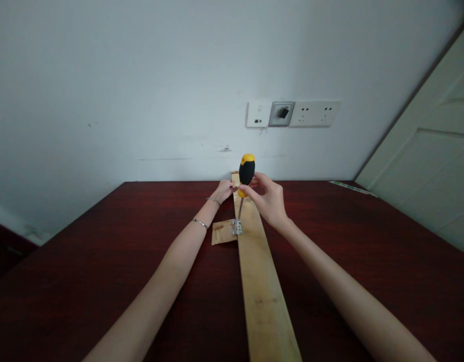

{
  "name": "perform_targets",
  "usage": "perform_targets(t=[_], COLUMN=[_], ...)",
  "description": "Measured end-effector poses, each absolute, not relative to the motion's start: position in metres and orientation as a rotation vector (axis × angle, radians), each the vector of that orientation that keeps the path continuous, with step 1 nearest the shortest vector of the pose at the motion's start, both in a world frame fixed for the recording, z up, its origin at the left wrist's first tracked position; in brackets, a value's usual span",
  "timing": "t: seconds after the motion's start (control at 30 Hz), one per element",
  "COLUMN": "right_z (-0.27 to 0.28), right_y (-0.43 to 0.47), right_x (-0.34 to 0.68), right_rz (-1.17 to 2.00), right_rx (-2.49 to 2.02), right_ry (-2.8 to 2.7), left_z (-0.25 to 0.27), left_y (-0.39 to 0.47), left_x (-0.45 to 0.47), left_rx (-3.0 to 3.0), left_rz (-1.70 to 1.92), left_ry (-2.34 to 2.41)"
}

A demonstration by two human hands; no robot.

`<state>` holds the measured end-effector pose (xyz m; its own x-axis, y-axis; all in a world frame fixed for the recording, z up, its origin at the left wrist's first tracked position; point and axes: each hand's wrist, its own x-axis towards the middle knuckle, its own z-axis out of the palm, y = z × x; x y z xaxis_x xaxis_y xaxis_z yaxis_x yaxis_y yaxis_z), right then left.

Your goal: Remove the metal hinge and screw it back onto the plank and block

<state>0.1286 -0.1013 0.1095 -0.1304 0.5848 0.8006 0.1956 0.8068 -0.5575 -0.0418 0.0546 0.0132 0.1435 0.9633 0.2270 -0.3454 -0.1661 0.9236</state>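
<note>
My right hand [268,197] pinches the lower part of a yellow and black screwdriver [247,171]. Its shaft points down, with the tip at a small metal hinge [237,227]. That hinge joins a long wooden board [259,271] to a short wooden piece [223,232] on the board's left. At the far end of the board, my left hand [225,189] has its fingers closed at the left edge, close to the screwdriver handle. Whether those fingers grip the board or some small thing cannot be made out.
The board lies lengthwise on a dark red tabletop [141,281], which meets a white wall [160,90]. Wall sockets [314,114] and a black plug [283,113] are above the table's back edge. A pale door [436,141] stands at the right, near a thin printed strip [353,188].
</note>
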Motion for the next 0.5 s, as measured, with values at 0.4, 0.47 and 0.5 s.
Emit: perform_targets(t=[0.4, 0.47, 0.5], right_z=[0.1127, 0.1124, 0.1123], right_y=[-0.1012, -0.1006, -0.1002], right_x=[0.1304, 0.1303, 0.1302], right_rz=[0.403, 0.410, 0.412], right_rx=[-0.583, -0.581, -0.581], right_ry=[-1.746, -1.761, -1.770], left_z=[0.0210, 0.0215, 0.0219], left_y=[0.0485, 0.0504, 0.0510], left_x=[-0.0412, -0.0391, -0.0383], left_rx=[1.050, 1.036, 1.030], left_rz=[1.368, 1.369, 1.370], left_ry=[0.766, 0.764, 0.763])
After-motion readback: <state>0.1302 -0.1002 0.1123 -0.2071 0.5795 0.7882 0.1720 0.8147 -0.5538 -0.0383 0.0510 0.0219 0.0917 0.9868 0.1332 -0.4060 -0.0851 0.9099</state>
